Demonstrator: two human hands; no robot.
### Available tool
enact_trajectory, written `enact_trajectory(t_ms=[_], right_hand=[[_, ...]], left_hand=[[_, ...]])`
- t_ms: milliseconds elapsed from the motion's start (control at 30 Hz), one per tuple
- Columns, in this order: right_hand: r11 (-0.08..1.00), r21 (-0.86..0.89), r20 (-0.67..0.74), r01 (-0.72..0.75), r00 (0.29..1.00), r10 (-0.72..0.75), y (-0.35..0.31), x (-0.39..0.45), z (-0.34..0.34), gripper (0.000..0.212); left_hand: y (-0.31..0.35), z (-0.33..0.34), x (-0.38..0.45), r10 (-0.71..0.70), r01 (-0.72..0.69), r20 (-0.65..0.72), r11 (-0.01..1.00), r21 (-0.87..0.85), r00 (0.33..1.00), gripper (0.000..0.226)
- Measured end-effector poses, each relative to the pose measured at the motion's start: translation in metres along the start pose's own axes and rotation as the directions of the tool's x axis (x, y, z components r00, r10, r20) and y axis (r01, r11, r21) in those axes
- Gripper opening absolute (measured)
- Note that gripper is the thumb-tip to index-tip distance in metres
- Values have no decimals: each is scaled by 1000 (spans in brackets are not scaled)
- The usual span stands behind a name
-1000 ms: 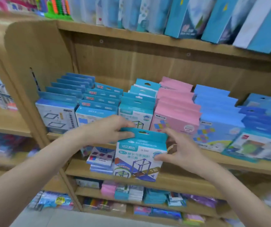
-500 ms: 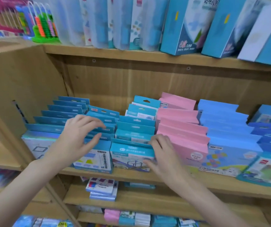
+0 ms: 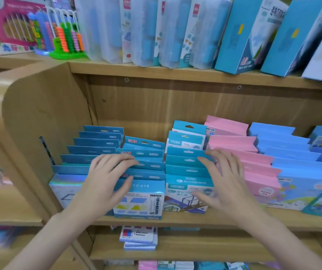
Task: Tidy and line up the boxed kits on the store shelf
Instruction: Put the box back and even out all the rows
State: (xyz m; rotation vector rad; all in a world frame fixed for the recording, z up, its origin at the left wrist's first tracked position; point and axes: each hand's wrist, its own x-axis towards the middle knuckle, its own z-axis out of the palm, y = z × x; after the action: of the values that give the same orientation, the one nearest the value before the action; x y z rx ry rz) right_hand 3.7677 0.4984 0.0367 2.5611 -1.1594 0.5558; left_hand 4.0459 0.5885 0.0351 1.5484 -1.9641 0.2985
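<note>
1. Change since half a second ago: left hand [image 3: 105,184], lower left of centre, was lifted over the dark blue kits [image 3: 95,151]; it now lies with fingers spread and nearly straight across the header cards of the second row [image 3: 144,164], gripping nothing. Right hand [image 3: 228,184], lower right of centre, was curled at the front teal kit [image 3: 185,193]; it is now open, fingers splayed, over the seam between the teal row [image 3: 185,160] and the pink kits [image 3: 253,164].
2. Orientation: every row stands on the middle shelf [image 3: 195,221], boxes upright, printed faces toward the camera, hang tabs up. Each row's long axis runs front to back, stepping upward in frame. Far right: light blue kits [image 3: 292,158].
3. Surroundings: wooden shelving, curved side panel [image 3: 29,117] at left. Upper shelf holds an abacus toy [image 3: 66,41] at upper left and tall blue cartons [image 3: 238,36] at upper right. Lower shelf holds a small stack of boxes [image 3: 138,238].
</note>
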Motion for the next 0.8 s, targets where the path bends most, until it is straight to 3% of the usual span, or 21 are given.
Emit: enact_trajectory(t_ms=[233, 300, 367, 533, 800], right_hand=[[961, 271, -52, 57, 998, -45, -19, 73, -20, 61], [934, 335, 1, 122, 992, -130, -32, 103, -20, 62], [911, 376, 148, 167, 960, -238, -48, 136, -16, 60], [874, 463, 459, 145, 804, -377, -80, 200, 9, 65], [886, 457, 590, 81, 718, -370, -52, 205, 24, 62]], left_hand=[[-29, -28, -42, -259, 258, -97, 966, -25, 961, 43], [-32, -34, -59, -345, 342, -121, 939, -41, 931, 41], [-34, -33, -72, -384, 386, -104, 923, -8, 917, 42], [-35, -28, -78, -371, 372, -26, 924, 86, 928, 41], [-13, -7, -52, -222, 230, -89, 969, 91, 971, 48]])
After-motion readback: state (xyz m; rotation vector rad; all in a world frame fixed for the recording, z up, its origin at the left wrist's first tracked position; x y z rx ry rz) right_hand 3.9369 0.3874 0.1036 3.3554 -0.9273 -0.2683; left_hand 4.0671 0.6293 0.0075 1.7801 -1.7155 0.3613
